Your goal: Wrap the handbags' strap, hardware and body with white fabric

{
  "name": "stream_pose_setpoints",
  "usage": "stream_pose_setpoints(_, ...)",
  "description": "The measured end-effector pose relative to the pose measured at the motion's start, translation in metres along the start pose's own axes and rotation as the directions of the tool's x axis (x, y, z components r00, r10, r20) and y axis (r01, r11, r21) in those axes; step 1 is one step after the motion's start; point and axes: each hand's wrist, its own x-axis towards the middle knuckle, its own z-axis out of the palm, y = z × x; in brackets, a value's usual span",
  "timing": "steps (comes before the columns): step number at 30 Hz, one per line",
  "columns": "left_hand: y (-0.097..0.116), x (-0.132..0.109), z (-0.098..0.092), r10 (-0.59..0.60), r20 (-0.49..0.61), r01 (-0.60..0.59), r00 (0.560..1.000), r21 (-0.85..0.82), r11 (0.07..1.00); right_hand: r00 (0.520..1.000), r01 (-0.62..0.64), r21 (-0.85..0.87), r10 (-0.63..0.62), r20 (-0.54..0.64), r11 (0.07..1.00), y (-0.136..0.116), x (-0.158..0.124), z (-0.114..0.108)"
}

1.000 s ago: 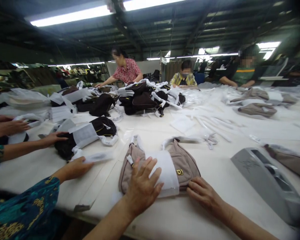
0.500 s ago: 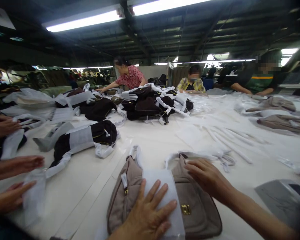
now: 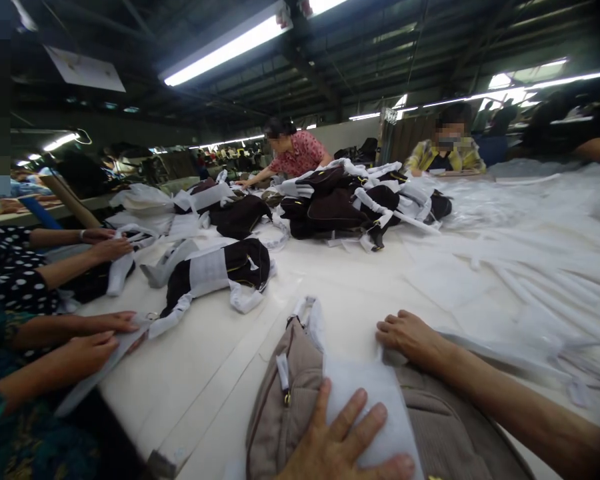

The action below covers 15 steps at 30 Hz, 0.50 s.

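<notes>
A taupe fabric handbag [image 3: 290, 373] lies on the table in front of me, with white foam sheet [image 3: 365, 380] across its middle. Spread flat on that sheet, my left hand [image 3: 350, 440] presses the bag with its fingers apart. My right hand [image 3: 410, 340] is closed at the bag's upper right corner, around the end of its white-wrapped strap; the fingers partly hide what they grip. On the left side, another strap end wrapped in white [image 3: 313, 317] stands up from the bag. A zipper pull in white wrap hangs on its left panel.
A dark bag [image 3: 250, 263] with a white band lies beyond, left of centre. Farther back is a heap of dark wrapped bags [image 3: 325, 207]. White strips [image 3: 525, 300] and clear plastic cover the right. Co-workers' hands [image 3: 90, 347] handle white wrap at left; others sit or lean opposite.
The view has turned left, so things appear farther right. My right hand has gone from extended fingers beside the strap to a closed grip on it. My left hand stays on the sheet.
</notes>
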Motion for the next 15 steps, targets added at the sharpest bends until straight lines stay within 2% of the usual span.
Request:
stream_pose_setpoints(2,0.0,-0.002,0.0,0.003,0.029,-0.002,1.0,-0.01,1.0,0.996,-0.05,0.004,0.049,0.07,0.999,-0.002,0.002,0.0)
stream_pose_setpoints(7,-0.002,-0.003,-0.007,0.031,0.152,-0.011,0.988,-0.132,0.991,0.978,-0.04,0.009,0.037,0.204,0.999,-0.009,0.011,-0.014)
stream_pose_setpoints(11,-0.003,-0.001,-0.016,0.001,0.17,0.041,0.985,-0.243,0.969,0.98,-0.039,0.048,0.029,0.199,0.998,-0.019,0.01,-0.031)
stream_pose_setpoints(15,-0.003,0.001,-0.024,0.008,0.235,0.074,0.972,-0.339,0.938,0.983,-0.054,0.118,0.032,0.181,0.992,-0.031,0.003,-0.034)
